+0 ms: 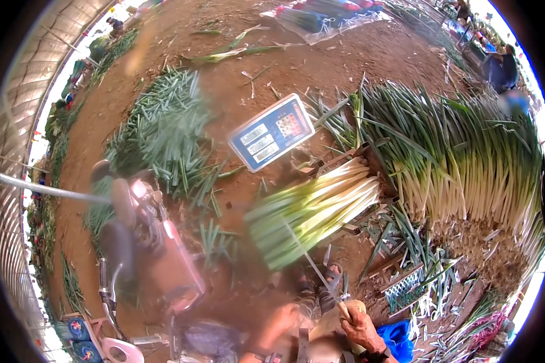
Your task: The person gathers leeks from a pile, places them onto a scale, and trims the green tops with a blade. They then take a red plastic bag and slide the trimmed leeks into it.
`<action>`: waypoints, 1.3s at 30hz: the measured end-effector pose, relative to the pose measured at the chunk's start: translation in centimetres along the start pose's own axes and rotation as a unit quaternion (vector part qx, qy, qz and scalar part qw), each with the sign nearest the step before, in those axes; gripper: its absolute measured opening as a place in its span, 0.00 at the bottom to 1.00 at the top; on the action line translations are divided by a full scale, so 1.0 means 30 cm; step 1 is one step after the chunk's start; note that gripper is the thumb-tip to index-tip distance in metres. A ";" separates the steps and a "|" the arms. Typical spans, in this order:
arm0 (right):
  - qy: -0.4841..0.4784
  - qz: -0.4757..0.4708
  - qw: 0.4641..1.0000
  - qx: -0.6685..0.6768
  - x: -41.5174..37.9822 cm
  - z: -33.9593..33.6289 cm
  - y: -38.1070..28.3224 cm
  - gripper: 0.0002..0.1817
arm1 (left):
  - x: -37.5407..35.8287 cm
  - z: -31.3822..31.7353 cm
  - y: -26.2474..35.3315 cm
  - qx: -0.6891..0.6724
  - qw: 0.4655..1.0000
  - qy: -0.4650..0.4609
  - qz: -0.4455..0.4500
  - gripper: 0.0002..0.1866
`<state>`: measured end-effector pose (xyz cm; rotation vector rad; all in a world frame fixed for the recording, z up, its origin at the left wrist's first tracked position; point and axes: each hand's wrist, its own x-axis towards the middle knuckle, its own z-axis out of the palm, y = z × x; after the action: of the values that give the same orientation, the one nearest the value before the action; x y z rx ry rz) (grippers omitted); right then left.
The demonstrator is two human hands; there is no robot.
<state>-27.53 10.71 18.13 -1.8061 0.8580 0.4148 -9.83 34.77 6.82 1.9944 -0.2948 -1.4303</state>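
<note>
My right hand (358, 327) is closed around the handle of a long thin knife (312, 263). Its blade points up and left, over the cut green ends of a bundle of long green onions (330, 199). The bundle's white stems lie to the upper right, on a low wooden stand (351, 228). Near my lap, to the left of the knife, is my left hand (283, 319). Motion smears its fingers, so I cannot make out whether it holds anything. Below the bundle, my sandalled feet (333, 272) rest on the ground.
A digital scale display (272, 132) stands beyond the bundle. Uncut onions (448, 151) are stacked at right, and cut green tops (163, 133) lie heaped at left. A pink scooter (169, 260) is at lower left. A blue bag (396, 340) lies by my right wrist. Another person (501, 69) sits far right.
</note>
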 end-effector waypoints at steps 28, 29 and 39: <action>0.089 0.150 0.948 0.267 -0.046 -0.370 0.356 0.29 | 0.091 0.191 0.365 0.171 0.983 -0.019 -0.062 0.20; 0.106 0.135 0.947 0.270 -0.046 -0.406 0.391 0.30 | 0.096 0.223 0.370 0.148 0.986 -0.027 -0.066 0.21; 0.183 0.215 0.859 0.428 -0.063 -0.782 0.438 0.24 | 0.189 0.441 0.652 0.078 0.993 -0.047 -0.071 0.20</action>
<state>-40.96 -12.61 19.85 -0.8544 1.4420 -0.0676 -16.03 11.92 12.26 2.1123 -0.3186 -1.6374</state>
